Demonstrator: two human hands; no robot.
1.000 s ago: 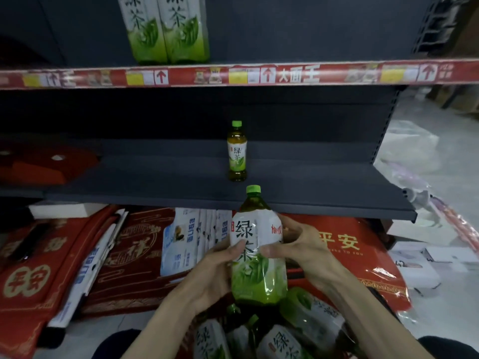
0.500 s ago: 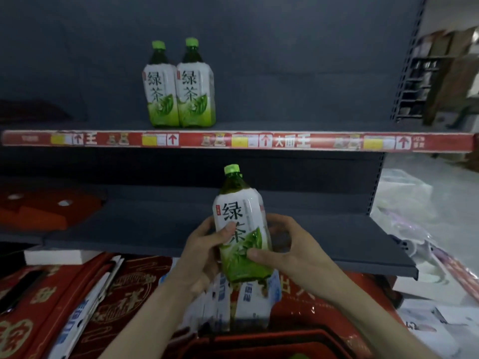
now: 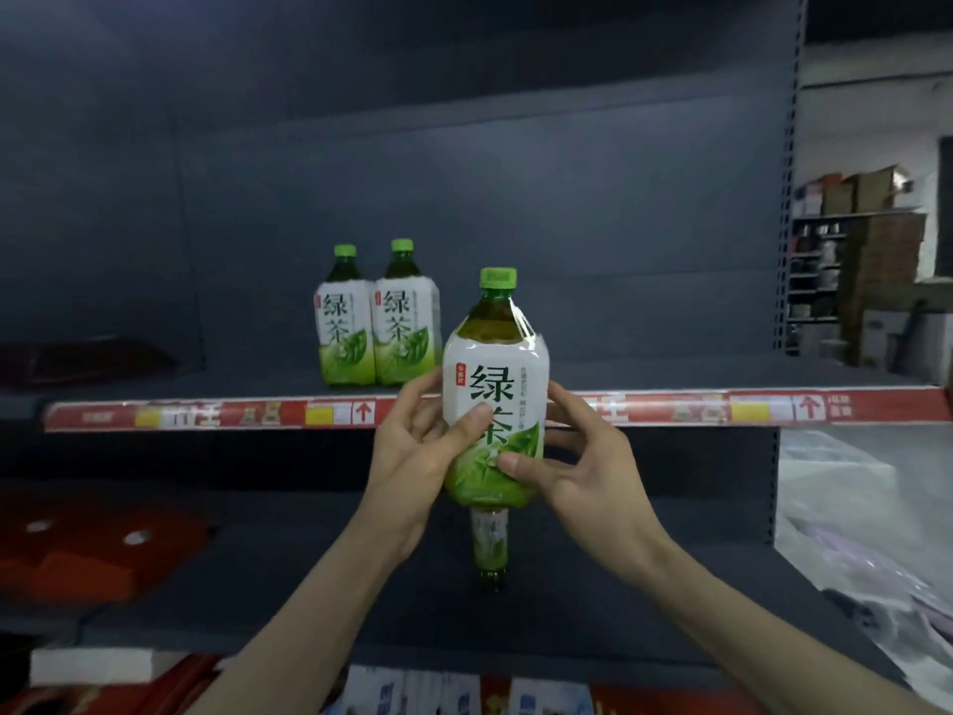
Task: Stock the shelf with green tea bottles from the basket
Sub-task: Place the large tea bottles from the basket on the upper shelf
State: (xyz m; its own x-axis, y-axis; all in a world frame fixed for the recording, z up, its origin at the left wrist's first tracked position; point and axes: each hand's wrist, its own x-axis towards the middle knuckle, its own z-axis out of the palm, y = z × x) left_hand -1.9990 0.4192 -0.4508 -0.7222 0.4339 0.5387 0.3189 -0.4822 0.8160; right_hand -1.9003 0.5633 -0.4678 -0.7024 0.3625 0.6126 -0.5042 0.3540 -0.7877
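I hold a large green tea bottle (image 3: pixel 494 389) upright in front of the upper shelf's red price strip (image 3: pixel 206 412). My left hand (image 3: pixel 420 446) grips its left side with the thumb across the label. My right hand (image 3: pixel 572 456) grips its right side, thumb on the green part of the label. Two matching bottles (image 3: pixel 379 330) stand side by side on the upper shelf, just left of the held one. A small green tea bottle (image 3: pixel 490 547) stands on the lower shelf, partly hidden behind the held bottle. The basket is out of view.
The upper shelf (image 3: pixel 670 376) is dark and bare to the right of the two bottles. Red packaged goods (image 3: pixel 103 549) lie at the left of the lower shelf. Plastic-wrapped items (image 3: pixel 851 534) sit on the floor at right. Boxes fill a far rack (image 3: pixel 856 260).
Both hands have lifted the large bottle from over the basket up to the level of the upper shelf's edge. My view has tilted upward, so the basket has dropped out of sight.
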